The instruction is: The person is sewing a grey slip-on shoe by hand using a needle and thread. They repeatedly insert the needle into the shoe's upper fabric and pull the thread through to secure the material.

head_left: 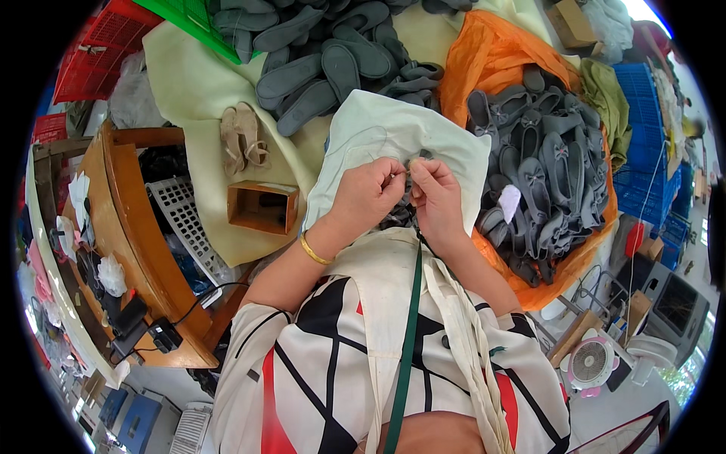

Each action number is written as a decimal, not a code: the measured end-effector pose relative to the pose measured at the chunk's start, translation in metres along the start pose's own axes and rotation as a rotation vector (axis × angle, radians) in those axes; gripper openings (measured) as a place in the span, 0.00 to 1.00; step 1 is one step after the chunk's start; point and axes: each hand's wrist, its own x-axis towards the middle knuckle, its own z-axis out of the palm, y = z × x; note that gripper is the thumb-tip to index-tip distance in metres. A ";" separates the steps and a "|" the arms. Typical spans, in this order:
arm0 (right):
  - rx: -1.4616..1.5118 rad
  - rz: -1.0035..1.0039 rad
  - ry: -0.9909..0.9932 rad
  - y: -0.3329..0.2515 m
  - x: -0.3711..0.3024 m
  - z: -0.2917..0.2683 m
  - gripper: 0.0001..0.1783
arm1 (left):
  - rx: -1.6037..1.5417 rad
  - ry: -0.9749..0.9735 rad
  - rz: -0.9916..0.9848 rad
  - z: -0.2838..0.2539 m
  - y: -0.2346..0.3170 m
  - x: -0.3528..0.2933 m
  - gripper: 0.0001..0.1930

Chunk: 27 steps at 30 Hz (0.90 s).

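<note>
My left hand (pixel 364 193) and my right hand (pixel 439 198) meet in front of my chest, fingertips nearly touching. Both are closed in a pinch. Whatever lies between the fingers is too small to name. Beneath them a white cloth (pixel 446 135) covers my lap, and a thin thread-like line (pixel 370 130) curves over it from beside my left hand. Something grey shows just behind and below the fingers, mostly hidden.
Grey flat shoes fill an orange bag (pixel 484 57) at right. Grey soles (pixel 306 106) heap up ahead. A beige pair of shoes (pixel 243 136) and a small open box (pixel 261 206) lie left, near a wooden drawer unit (pixel 144 250). Blue crates (pixel 646 151) stand far right.
</note>
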 end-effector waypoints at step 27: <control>-0.066 -0.001 -0.043 -0.005 0.006 -0.003 0.05 | -0.438 -0.182 -0.258 -0.007 -0.014 0.003 0.07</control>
